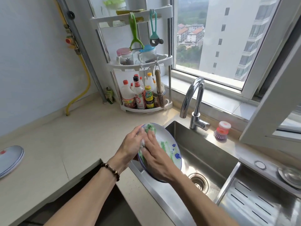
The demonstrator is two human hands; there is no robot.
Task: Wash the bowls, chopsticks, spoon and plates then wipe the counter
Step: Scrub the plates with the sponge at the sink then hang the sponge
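Note:
A white plate point(164, 141) with blue and green flower patterns is tilted over the left edge of the steel sink point(206, 154). My left hand point(130, 145) grips its left rim from behind. My right hand point(156, 157) lies flat on the plate's face, fingers straight, pressing a green scrubber point(150, 128) that shows just past the fingertips. White foam sits between the two hands. A stack of white plates point(9, 159) lies on the counter at the far left. Neither bowls, chopsticks nor a spoon are in view.
A curved faucet point(193, 98) stands behind the sink, no water running. A pink dish brush point(222, 131) stands right of it. A corner rack with sauce bottles point(141, 97) fills the back corner. A slotted steel drainer point(254, 201) lies at the right.

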